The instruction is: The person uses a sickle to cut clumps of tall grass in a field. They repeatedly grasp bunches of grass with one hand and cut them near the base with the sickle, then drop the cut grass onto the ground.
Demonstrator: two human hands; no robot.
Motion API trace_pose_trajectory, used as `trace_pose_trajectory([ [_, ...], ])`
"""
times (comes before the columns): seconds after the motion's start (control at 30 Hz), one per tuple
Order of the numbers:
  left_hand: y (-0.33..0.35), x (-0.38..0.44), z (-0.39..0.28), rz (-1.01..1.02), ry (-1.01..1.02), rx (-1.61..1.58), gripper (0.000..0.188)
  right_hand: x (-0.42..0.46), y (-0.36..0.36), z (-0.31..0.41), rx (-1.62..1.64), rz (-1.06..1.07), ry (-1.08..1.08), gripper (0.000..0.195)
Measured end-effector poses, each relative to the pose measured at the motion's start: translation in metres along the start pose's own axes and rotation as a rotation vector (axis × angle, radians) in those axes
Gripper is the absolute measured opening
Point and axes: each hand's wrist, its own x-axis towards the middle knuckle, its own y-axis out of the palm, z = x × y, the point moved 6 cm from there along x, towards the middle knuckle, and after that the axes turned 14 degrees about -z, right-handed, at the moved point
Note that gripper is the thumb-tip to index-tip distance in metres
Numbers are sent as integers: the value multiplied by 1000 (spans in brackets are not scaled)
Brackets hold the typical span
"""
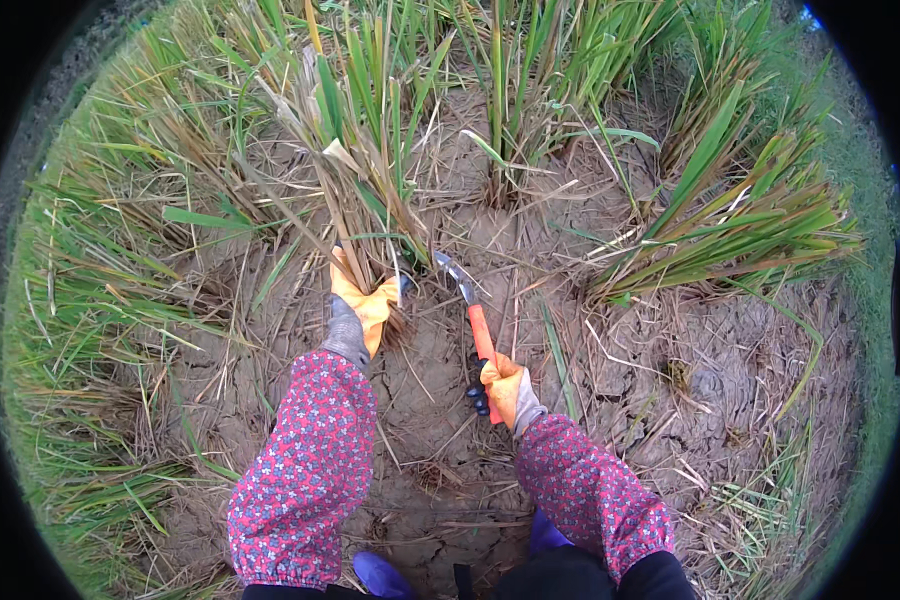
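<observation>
My left hand, in an orange and grey work glove, grips a clump of rice-like stalks low down, near its base; dark fingertips show beside the stems. The clump is brown below with green blades above. My right hand, gloved alike, is closed around the orange handle of a sickle. The sickle's curved metal blade points up and left, its tip close to the right side of the clump's base. Whether the tip touches the stems cannot be told. Both forearms wear pink floral sleeves.
A cut-looking leafy clump leans outward at the right. More standing clumps rise ahead, and dense grass blades spread along the left. Cracked brown soil with loose straw lies between. A purple boot shows at the bottom.
</observation>
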Motion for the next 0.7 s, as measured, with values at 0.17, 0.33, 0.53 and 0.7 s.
trace_pose_trajectory([
  [0.17, 8, 68, 58, -178, -441, -139, 45, -7, 16, 10, -76, 12, -24, 25],
  [0.33, 79, 49, 34, 46, 317, 390, 42, 47, 1, 3, -307, 36, -139, 32],
  [0.53, 61, 26, 18, -135, 390, 402, 40, 26, 8, 26, -381, 59, -46, 35],
  [0.7, 24, -39, 5, -525, 79, 410, 24, -86, -96, -56, -165, -10, 80, 34],
])
